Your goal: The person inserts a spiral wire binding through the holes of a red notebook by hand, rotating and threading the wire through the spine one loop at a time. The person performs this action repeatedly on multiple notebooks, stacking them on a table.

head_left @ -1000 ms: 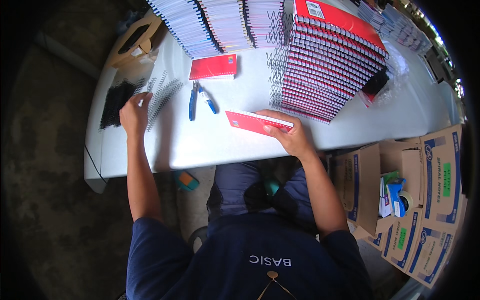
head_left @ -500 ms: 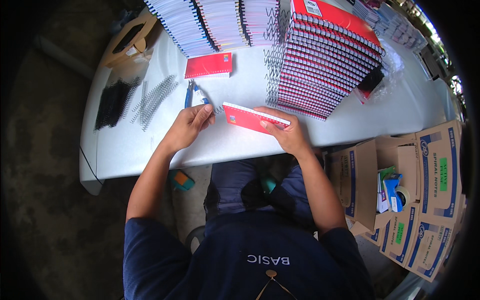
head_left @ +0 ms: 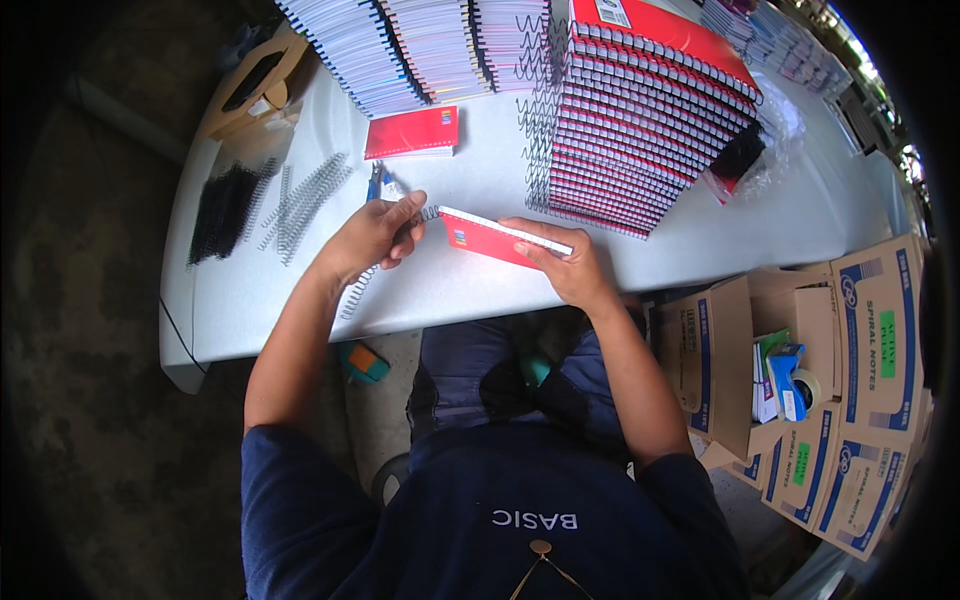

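Observation:
My right hand (head_left: 573, 268) grips a small red notebook (head_left: 488, 243) by its right end, thumb on the cover, with its punched, unbound edge facing up and away. At the notebook's left corner, my left hand (head_left: 378, 238) pinches a wire spiral coil (head_left: 357, 296). One end of the coil meets the row of holes, and the other trails below my palm toward the table's near edge. Just beyond my left hand lie blue-handled pliers (head_left: 375, 180) and a blue-and-white object (head_left: 392, 184), both partly hidden by it.
Another red notebook (head_left: 412, 133) lies farther back. Loose coils (head_left: 305, 205) and a black coil bundle (head_left: 228, 212) are on the left. Tall stacks of spiral notebooks (head_left: 640, 135) and bound pads (head_left: 425, 50) stand behind. Cardboard boxes (head_left: 715, 360) sit below the table at right.
My left hand has turned, and the coil's loose length now shows beneath it. The coil's upper end is now against the notebook's corner. The right hand has barely moved.

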`<state>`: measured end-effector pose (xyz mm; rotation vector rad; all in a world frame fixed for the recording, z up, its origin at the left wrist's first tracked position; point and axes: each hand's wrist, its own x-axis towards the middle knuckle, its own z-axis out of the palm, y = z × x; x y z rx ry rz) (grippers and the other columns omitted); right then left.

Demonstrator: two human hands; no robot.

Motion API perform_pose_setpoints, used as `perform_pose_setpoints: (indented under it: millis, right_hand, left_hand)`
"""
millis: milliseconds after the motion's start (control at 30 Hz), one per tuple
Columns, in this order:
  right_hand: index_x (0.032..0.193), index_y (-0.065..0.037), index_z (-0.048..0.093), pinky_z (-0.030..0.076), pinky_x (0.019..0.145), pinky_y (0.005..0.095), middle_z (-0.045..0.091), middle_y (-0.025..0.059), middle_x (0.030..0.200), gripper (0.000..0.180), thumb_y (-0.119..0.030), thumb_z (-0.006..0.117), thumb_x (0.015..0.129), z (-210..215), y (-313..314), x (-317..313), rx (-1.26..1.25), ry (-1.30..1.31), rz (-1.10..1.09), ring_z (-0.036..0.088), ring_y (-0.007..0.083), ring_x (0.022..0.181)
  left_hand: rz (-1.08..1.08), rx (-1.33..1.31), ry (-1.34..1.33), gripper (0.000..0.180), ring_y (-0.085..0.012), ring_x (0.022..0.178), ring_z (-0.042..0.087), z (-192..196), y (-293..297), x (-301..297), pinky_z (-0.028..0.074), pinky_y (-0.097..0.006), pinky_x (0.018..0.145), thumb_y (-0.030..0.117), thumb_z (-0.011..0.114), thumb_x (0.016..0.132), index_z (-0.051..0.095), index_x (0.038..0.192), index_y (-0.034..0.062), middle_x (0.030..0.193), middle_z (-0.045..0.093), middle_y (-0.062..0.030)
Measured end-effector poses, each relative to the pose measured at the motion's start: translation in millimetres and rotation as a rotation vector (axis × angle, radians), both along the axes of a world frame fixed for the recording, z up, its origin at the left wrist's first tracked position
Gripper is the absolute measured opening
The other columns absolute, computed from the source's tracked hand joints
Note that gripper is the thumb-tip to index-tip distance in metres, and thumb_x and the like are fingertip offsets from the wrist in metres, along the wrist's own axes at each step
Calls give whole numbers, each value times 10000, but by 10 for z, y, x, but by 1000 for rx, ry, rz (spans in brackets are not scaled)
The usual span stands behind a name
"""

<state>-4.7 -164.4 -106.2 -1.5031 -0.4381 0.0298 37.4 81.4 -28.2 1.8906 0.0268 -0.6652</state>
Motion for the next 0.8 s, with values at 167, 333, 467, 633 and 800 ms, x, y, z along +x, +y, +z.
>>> perform_pose_setpoints:
  millis: [167,333,467,633,800]
  right_hand:
    - [1127,-37,620,440,835,209,660,56,1041,284,-9,555,852,-27,4,2,7,-27,-13,561,68,902]
    - [1129,-27,615,448,824,215,662,65,1022,281,-20,563,853,-6,44,-2,56,-28,-26,563,72,877]
    - [1124,-19,614,456,811,222,668,78,995,276,-28,570,852,8,32,-21,32,70,-18,570,78,862]
    - [1106,-15,621,472,784,238,674,99,978,261,-40,584,849,-10,22,-41,-55,-37,-50,599,101,845]
    - [1091,-30,633,482,775,255,673,121,986,248,-52,595,847,31,44,-59,-76,-103,-49,620,130,843]
  left_hand:
    - [-56,-66,65,372,-68,437,370,26,56,125,293,-204,408,401,521,907,543,732,74,538,440,12]
    - [-232,9,-765,146,-106,584,461,-98,78,130,397,-245,581,169,678,811,583,852,66,639,503,19]
    - [-585,386,-762,320,-168,923,550,78,36,108,407,-278,716,141,711,761,553,1028,62,954,586,-53]
    - [-300,623,-1394,185,-226,854,591,196,-297,-127,369,-347,850,207,699,748,617,843,70,824,632,-46]
    - [-554,910,-1022,198,-207,899,584,391,-285,-172,370,-342,882,211,681,765,631,935,122,889,639,-28]
